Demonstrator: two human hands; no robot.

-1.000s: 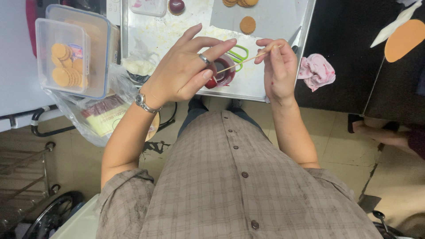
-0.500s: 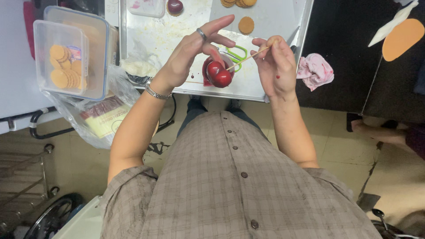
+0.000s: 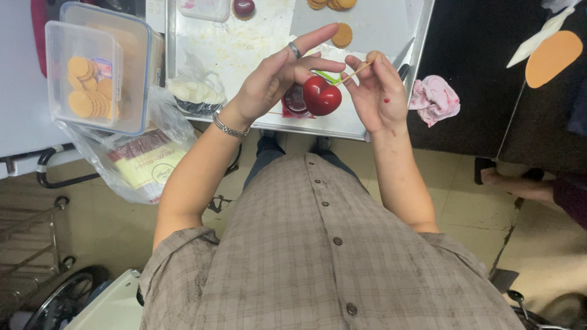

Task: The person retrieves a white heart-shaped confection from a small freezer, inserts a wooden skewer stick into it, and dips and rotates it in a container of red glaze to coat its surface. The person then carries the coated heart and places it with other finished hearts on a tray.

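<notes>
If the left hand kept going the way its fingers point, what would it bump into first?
The left hand points its fingers up and to the right, over the metal tray. The first thing along that line looks like the round biscuit lying on the tray, though depth is hard to judge from above.

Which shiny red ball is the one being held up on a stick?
The big glossy red ball between the left hand and right hand, on the thin stick. The other, darker ball sits alone at the tray's far edge.
</notes>
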